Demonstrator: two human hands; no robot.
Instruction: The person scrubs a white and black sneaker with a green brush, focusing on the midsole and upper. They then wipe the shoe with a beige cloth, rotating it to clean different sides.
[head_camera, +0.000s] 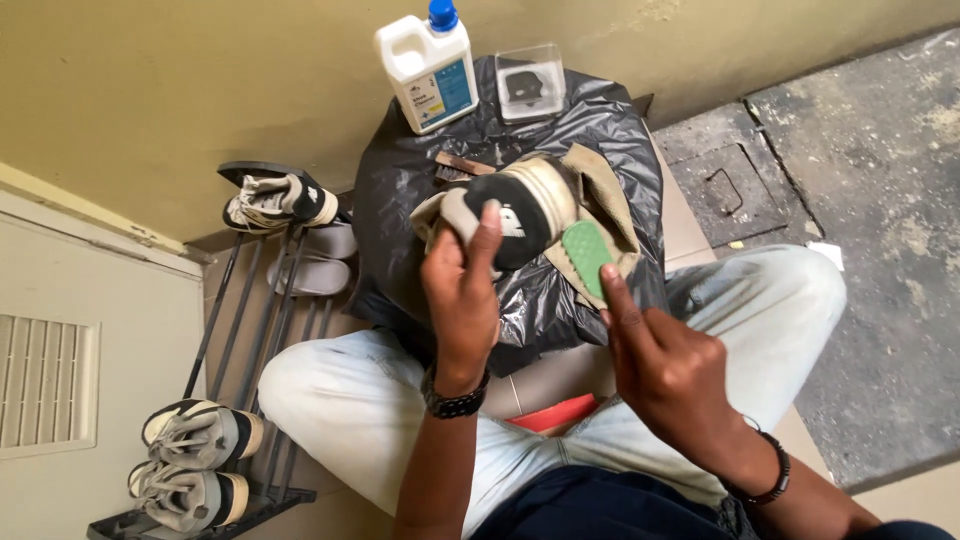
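My left hand (462, 295) grips a black and grey sneaker (510, 212) by its heel, holding it up over a black plastic sheet (600, 130). My right hand (662, 365) holds a green scrubbing brush (587, 256) just right of the shoe, index finger stretched along it. A beige cloth (604, 195) lies under and beside the sneaker. I sit cross-legged in light jeans (340, 390).
A white jug with a blue cap (428, 65) and a clear plastic box (530, 82) stand at the far edge of the sheet by the wall. A metal shoe rack (255, 330) on the left carries sneakers (200, 435) and grey slides (310, 270). Concrete floor lies to the right.
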